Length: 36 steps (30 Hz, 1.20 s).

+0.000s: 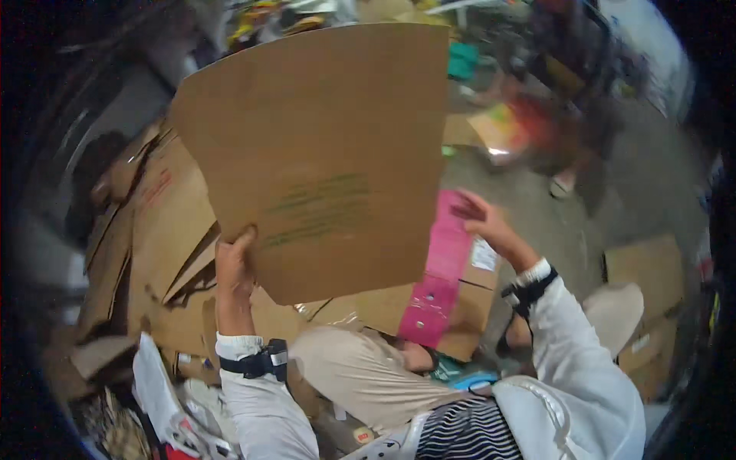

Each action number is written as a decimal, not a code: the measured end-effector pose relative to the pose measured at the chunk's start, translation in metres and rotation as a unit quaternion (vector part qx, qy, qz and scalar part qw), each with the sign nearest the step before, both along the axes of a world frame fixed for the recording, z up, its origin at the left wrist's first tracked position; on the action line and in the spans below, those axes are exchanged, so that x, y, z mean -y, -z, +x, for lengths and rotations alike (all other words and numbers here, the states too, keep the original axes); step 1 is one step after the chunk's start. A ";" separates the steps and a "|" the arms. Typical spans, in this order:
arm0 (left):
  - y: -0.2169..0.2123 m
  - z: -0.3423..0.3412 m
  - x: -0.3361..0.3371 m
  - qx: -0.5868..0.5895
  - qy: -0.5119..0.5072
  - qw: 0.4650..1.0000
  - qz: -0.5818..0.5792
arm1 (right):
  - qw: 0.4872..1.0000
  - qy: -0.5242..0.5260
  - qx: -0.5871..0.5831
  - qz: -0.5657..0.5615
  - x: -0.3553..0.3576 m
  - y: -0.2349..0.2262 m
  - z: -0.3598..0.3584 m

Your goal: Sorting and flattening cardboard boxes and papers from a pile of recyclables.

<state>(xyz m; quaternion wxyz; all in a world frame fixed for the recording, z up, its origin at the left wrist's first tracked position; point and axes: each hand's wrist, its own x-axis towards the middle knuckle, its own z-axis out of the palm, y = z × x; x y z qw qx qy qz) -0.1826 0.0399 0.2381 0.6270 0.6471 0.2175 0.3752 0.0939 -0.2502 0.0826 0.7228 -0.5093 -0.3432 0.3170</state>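
now the left hand [236,264] is clamped on 1 cardboard sheet [330,130], mostly above that grip. the right hand [493,228] is spread, off it. holding it up seems the step; next likely needs a tight pinch.

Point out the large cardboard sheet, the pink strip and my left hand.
Large cardboard sheet [322,142]: head view, near the middle of its broad brown face.
Pink strip [446,257]: head view, about midway along its length.
Left hand [235,261]: head view, middle of the hand, below the thumb.
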 end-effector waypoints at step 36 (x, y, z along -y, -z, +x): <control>0.379 0.243 0.294 -0.502 0.289 0.648 0.495 | 0.751 0.533 -0.031 -0.389 0.242 0.001 0.077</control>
